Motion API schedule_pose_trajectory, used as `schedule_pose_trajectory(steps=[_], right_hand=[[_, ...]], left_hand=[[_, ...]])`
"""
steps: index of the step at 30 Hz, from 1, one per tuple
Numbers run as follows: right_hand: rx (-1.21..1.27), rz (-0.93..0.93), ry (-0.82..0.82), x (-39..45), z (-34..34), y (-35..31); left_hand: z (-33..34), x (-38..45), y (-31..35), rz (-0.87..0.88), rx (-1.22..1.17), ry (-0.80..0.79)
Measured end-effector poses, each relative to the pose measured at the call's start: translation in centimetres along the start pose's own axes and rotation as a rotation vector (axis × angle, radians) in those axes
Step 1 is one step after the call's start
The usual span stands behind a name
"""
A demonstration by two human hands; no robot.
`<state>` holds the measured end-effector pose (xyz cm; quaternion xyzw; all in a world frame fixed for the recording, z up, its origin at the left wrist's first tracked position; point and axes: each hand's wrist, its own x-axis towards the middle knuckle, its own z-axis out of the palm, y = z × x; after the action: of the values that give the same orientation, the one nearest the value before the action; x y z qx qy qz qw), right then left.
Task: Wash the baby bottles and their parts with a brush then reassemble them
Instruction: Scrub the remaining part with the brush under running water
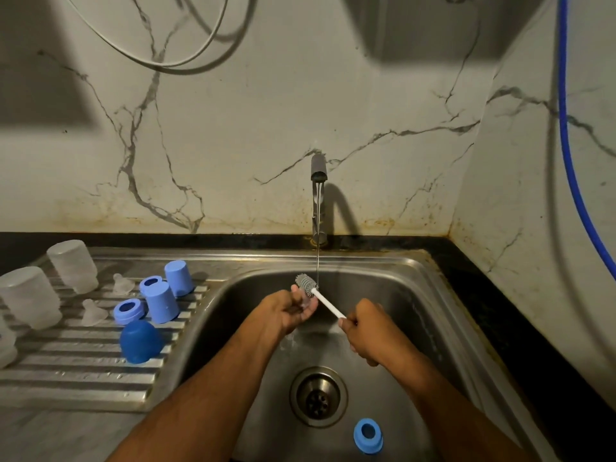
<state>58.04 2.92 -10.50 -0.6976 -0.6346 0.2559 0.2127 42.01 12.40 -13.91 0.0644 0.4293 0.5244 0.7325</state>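
Over the steel sink [416, 288], my right hand [366, 331] grips the white handle of a bottle brush [311, 290]. Its grey head lies against a small clear part, apparently a teat [305, 303], cupped in the curled fingers of my left hand [290, 311]. A thin stream from the tap [318, 195] falls just beside the brush head. One blue collar ring [367, 435] lies on the sink floor near the drain [318, 396]. On the drainboard stand frosted bottles [30, 296], clear teats [123, 283], blue rings [129, 310] and blue caps [161, 306].
The ribbed drainboard [83, 375] fills the left side, with a dark blue dome cap [140, 341] at its sink edge. A black counter [500, 311] borders the sink on the right. A blue hose [566, 145] and white cables [186, 58] hang on the marble wall.
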Motion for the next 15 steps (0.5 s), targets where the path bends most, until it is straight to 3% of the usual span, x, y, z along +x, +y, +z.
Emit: schedule_pose_trajectory(steps=[5,10,15], right_hand=[[0.121,0.045,-0.15,-0.5,-0.3,0.3],[0.027,0.056,0.01,0.5,0.3,-0.4],[0.088,0.022,-0.093,-0.4,0.2,-0.2]], left_hand=[[-0.8,0.2,1.2,0.039,-0.016,0.053],[0.9,-0.6,-1.1,0.004,0.046,0.001],[0.1,0.7,0.1,0.035,-0.08,0.107]])
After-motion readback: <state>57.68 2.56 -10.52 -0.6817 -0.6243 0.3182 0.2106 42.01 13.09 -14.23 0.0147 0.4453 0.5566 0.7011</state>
